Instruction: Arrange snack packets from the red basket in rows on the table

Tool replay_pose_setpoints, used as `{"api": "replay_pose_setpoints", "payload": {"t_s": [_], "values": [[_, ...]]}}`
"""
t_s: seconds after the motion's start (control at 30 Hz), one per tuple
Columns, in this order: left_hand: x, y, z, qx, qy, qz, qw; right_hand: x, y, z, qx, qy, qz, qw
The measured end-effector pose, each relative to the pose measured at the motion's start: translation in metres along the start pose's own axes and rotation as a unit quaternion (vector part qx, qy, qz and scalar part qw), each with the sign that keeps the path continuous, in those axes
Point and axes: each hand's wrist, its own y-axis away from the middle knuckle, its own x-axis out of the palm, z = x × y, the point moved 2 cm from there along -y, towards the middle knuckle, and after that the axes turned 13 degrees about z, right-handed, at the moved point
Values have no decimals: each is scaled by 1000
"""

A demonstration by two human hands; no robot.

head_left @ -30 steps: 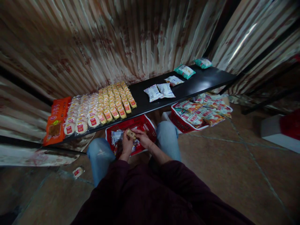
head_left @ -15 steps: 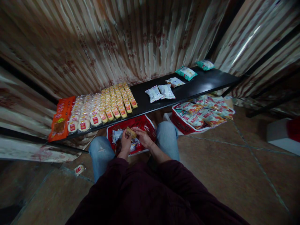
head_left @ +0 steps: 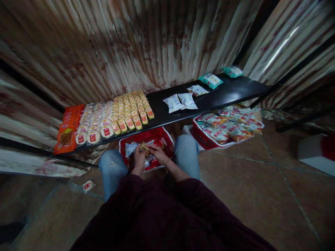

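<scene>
Snack was held between left hand and right hand over basket; handling seemed the step, any next move calling for coordinated grip

Two hands hold one small yellow-brown packet. On one black shelf: three white packets, two green packets, wrapped cakes too numerous to count. Two red baskets below; one wrapped cake on the floor.

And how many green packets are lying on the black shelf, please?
2. The nearer green packet lies just right of the white packets; the farther green packet lies toward the right end of the shelf. None there looks hidden.
</scene>
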Motion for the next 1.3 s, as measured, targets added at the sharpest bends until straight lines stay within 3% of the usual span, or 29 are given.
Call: {"api": "replay_pose_setpoints", "payload": {"t_s": [0.13, 0.37, 0.5, 0.67, 0.97, 1.3], "values": [[-4, -4, 5, -11, -4, -18, 1000, -4, -2, -4, 13, 36, -22, 999], [-2, -6, 5, -5, 97, 10, 995, -1, 2, 3, 26, 118, -11, 993], [-2, -4, 1, 7, 167, 15, 986, 0, 1, -2, 46, 32, -15, 998], [0, -1, -1, 16, 214, 23, 976, -3, -1, -6, 64, -56, -68, 994], [0, -2, 0, 7, 235, 21, 972, -4, 1, -2, 76, -122, -112, 983], [4, 1, 2, 1, 203, 48, 978, -3, -1, -4, 85, -115, -128, 981]]}}
